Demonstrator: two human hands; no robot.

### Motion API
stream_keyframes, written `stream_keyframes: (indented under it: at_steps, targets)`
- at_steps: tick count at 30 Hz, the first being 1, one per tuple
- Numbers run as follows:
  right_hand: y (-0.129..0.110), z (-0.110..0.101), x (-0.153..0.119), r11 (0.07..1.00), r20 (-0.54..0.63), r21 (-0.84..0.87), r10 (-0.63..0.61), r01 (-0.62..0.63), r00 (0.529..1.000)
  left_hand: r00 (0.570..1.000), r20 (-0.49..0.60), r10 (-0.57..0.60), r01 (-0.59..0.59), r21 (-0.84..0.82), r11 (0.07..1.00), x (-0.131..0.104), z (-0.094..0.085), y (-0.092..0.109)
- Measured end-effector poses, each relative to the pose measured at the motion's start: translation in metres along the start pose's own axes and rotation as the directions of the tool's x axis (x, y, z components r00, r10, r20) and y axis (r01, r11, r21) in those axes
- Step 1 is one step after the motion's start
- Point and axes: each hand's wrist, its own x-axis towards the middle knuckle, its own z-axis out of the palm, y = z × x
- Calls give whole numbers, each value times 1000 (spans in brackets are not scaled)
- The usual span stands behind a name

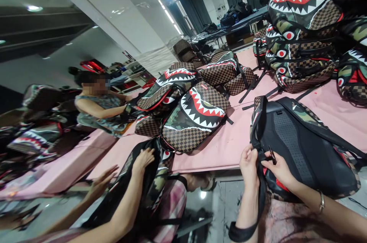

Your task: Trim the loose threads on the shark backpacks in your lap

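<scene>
A backpack (298, 147) lies on the table's edge in front of me with its black padded back panel facing up. My left hand (249, 164) pinches a black strap (261, 187) at the pack's near left side. The strap hangs down and a black band crosses my left forearm. Close beside it, my right hand (278, 168) is closed around small dark thread snips (272, 155), their tips pointing up near the strap. Red fabric (281, 185) shows beneath my right hand.
A pink-covered table (212, 155) carries a brown-checked shark-mouth backpack (197, 116) and a tall stack of similar backpacks (301, 51). A co-worker's hands (143, 160) handle a dark backpack at left. Another person (100, 101) works across the table.
</scene>
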Motion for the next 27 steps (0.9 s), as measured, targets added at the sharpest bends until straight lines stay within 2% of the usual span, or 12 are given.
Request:
stream_keyframes:
  at_steps: [2, 4, 6, 7, 11, 14, 16, 17, 19, 21, 22, 27]
  targets:
    - [0, 1, 0, 1000, -7, 10, -20, 20, 1000, 953, 6, 302, -289, 313, 905, -3, -9, 2]
    - [0, 1, 1, 999, -5, -15, -40, 40, 999, 832, 195, 519, -529, 561, 636, -6, -21, 3]
    - [1, 2, 2, 998, 0, -48, -38, 38, 999, 739, 402, 540, -646, 651, 398, -7, -31, 4]
    - [2, 3, 2, 997, 4, -63, -36, 37, 999, 716, 459, 526, -668, 670, 323, -7, -35, 3]
    - [7, 6, 2, 989, 8, -129, -65, 66, 998, 702, 500, 507, -653, 736, 179, -5, -38, -3]
    - [11, 7, 0, 987, -3, -143, -70, 69, 998, 722, 523, 453, -621, 778, 92, -6, -34, -6]
    - [12, 6, -1, 987, 13, -150, -63, 64, 998, 759, 507, 408, -597, 792, 127, -6, -30, -6]
    - [12, 5, -1, 985, 25, -159, -58, 61, 998, 790, 478, 384, -576, 794, 195, -5, -28, -4]
    - [12, 2, 0, 983, 42, -176, -48, 55, 998, 876, 367, 313, -476, 760, 442, -2, -26, 1]
    - [11, -1, 2, 983, 45, -175, -49, 56, 998, 961, 241, 134, -260, 631, 731, 2, -24, 7]
    - [10, -3, 3, 985, 42, -163, -53, 59, 998, 977, 211, 28, -142, 549, 823, 3, -24, 10]
    - [4, -11, 4, 996, 48, -74, -42, 46, 998, 924, 259, -283, 207, 284, 936, 0, -22, 14]
